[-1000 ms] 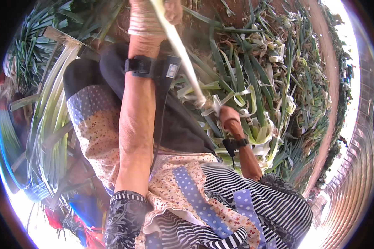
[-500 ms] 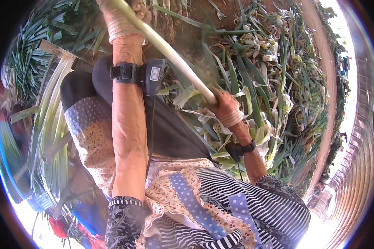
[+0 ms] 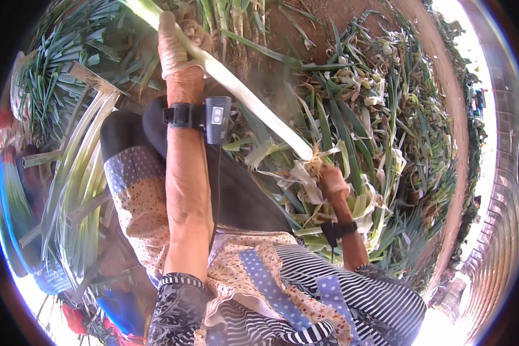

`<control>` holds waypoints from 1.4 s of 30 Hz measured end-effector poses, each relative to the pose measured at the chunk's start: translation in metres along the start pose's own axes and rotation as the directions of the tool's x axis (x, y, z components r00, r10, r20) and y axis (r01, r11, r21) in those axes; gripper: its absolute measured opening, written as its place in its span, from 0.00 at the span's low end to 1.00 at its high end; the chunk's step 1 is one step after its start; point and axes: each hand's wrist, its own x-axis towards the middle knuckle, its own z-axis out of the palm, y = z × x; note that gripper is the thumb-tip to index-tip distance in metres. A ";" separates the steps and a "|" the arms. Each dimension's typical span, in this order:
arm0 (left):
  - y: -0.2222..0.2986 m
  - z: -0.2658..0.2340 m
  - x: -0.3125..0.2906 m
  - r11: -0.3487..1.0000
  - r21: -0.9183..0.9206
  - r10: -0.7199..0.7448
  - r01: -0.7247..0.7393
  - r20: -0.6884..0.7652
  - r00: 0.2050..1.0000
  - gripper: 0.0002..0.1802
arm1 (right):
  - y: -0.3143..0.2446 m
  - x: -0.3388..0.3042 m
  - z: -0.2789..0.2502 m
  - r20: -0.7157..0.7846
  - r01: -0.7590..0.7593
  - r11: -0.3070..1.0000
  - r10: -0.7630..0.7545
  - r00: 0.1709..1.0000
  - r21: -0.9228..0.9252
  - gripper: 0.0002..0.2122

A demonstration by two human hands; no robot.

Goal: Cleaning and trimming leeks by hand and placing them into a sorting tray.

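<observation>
My left hand (image 3: 184, 43) is closed round a long leek (image 3: 256, 109), near the upper edge. The stalk slants down to the right, pale and smooth along its lower part, with green at the upper left. Its root end (image 3: 312, 158) carries short brownish rootlets. Just below those roots is my right hand (image 3: 333, 181), apart from the white shaft. Motion smears its fingers, so their grip cannot be made out. Loose whitish peel (image 3: 299, 180) lies or hangs beside that hand.
A heap of stripped leaves (image 3: 380, 115) spreads along the right. Several pale-stemmed leeks (image 3: 83, 173) rest on a metal frame (image 3: 95, 78) at the left, with a leafy bundle (image 3: 63, 86) behind. More rooted stalks (image 3: 233, 29) lie at the far side on brown soil (image 3: 323, 32).
My right hand has come off the leek's lower end and moved slightly down and right, baring the roots. My left hand, still round the stalk, has shifted a little right and nearer.
</observation>
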 end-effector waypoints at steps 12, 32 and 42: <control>-0.012 0.011 -0.004 0.991 -0.116 -0.041 0.071 0.244 0.969 0.28 | -0.089 -0.014 -0.080 -0.412 0.371 0.820 -0.185 0.892 0.436 0.24; -0.068 0.050 -0.058 0.955 0.232 -0.125 0.186 -0.256 0.959 0.24 | -0.076 -0.044 0.016 -0.202 -0.258 0.946 0.297 0.933 0.196 0.23; -0.035 0.020 -0.053 0.892 -0.337 -0.183 0.303 0.344 0.921 0.24 | -0.036 -0.062 0.002 -0.125 0.224 0.459 -0.238 0.963 0.860 0.26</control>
